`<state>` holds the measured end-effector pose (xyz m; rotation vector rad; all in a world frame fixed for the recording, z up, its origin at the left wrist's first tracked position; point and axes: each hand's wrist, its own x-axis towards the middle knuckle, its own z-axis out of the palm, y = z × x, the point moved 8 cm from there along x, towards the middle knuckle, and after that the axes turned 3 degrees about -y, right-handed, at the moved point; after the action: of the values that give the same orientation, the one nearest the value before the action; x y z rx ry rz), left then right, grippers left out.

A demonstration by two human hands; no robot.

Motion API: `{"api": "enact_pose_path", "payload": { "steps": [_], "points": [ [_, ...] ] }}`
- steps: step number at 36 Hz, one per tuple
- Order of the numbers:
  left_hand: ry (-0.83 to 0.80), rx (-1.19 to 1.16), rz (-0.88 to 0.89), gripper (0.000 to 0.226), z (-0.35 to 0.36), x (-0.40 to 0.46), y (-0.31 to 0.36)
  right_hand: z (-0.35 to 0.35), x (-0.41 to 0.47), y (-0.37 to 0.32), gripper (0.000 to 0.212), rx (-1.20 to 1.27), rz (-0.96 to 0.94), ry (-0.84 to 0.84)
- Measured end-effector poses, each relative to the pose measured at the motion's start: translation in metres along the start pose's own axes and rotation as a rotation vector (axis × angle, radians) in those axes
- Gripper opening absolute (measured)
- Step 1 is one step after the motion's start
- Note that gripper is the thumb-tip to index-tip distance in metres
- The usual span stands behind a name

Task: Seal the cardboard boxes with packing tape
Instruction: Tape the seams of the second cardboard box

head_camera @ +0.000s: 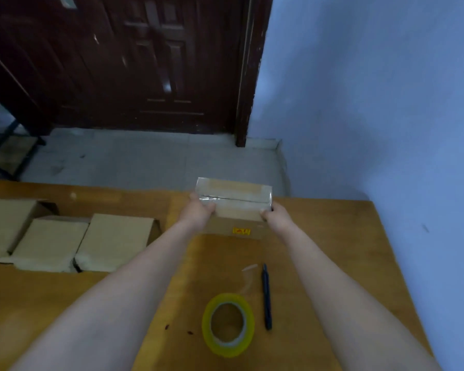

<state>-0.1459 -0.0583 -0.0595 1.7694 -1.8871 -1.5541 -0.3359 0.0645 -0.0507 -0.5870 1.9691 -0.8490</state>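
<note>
Wooden surface point(332, 250) by a blue wall: left hand point(196, 212) and right hand point(276, 214) grip the ends of a taped box point(233, 199) at the far edge, so this one looks sealed and is being set aside. Next: pull an unsealed box point(115, 242) from the left stack, then grab the tape point(227, 324) near the pen point(266, 298). Fingertips hidden behind the box; its yellow label unreadable.

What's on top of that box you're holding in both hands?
Clear shiny tape runs along the closed top seam of the box. The thumbs of the left hand and right hand press on its top. Its contents are hidden.
</note>
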Motion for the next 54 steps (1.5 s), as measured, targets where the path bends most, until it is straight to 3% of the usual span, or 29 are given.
{"api": "enact_pose_path", "payload": {
  "steps": [5, 9, 11, 13, 17, 19, 24, 28, 30, 34, 37, 41, 47, 51, 54],
  "points": [
    [-0.005, 0.018, 0.043, 0.060, -0.004, -0.001, 0.004, -0.003, 0.002, -0.001, 0.037, -0.091, -0.003, 0.062],
    [0.043, -0.023, 0.048, 0.075, -0.019, -0.007, 0.000, -0.014, -0.021, -0.019, 0.047, -0.423, -0.064, 0.392],
    [0.114, -0.020, 0.078, 0.072, -0.039, -0.014, -0.006, -0.009, -0.045, -0.038, 0.045, -0.573, -0.181, 0.564],
    [0.197, 0.014, 0.124, 0.061, -0.065, -0.024, -0.013, 0.012, -0.064, -0.055, 0.043, -0.626, -0.332, 0.608],
    [0.365, 0.152, 0.130, 0.041, -0.128, -0.043, -0.042, 0.078, -0.093, -0.083, 0.032, -0.598, -0.663, 0.441],
    [0.415, 0.229, 0.081, 0.040, -0.157, -0.049, -0.064, 0.116, -0.100, -0.089, 0.030, -0.620, -0.701, 0.256],
    [0.406, 0.272, -0.091, 0.036, -0.203, -0.063, -0.133, 0.203, -0.094, -0.071, 0.035, -0.686, -0.477, -0.177],
    [0.259, 0.360, -0.195, 0.037, -0.202, -0.068, -0.166, 0.247, -0.094, -0.056, 0.065, -0.509, -0.278, -0.377],
    [0.225, 0.414, -0.176, 0.036, -0.197, -0.068, -0.166, 0.260, -0.097, -0.055, 0.074, -0.386, -0.239, -0.412],
    [0.230, 0.430, -0.174, 0.042, -0.195, -0.070, -0.164, 0.272, -0.100, -0.054, 0.071, -0.248, -0.197, -0.407],
    [0.297, 0.549, -0.219, 0.058, -0.204, -0.075, -0.170, 0.276, -0.094, -0.051, 0.066, -0.171, -0.148, -0.396],
    [0.274, 0.546, -0.312, 0.075, -0.212, -0.075, -0.194, 0.281, -0.082, -0.046, 0.078, -0.030, -0.050, -0.377],
    [0.288, 0.559, -0.246, 0.064, -0.209, -0.074, -0.195, 0.292, -0.073, -0.038, 0.084, 0.073, 0.050, -0.329],
    [0.288, 0.701, -0.181, 0.056, -0.200, -0.081, -0.184, 0.280, -0.071, -0.030, 0.069, 0.076, 0.051, -0.263],
    [0.315, 0.617, -0.145, 0.048, -0.212, -0.087, -0.173, 0.272, -0.070, -0.026, 0.061, 0.053, 0.054, -0.238]
  ]
}}
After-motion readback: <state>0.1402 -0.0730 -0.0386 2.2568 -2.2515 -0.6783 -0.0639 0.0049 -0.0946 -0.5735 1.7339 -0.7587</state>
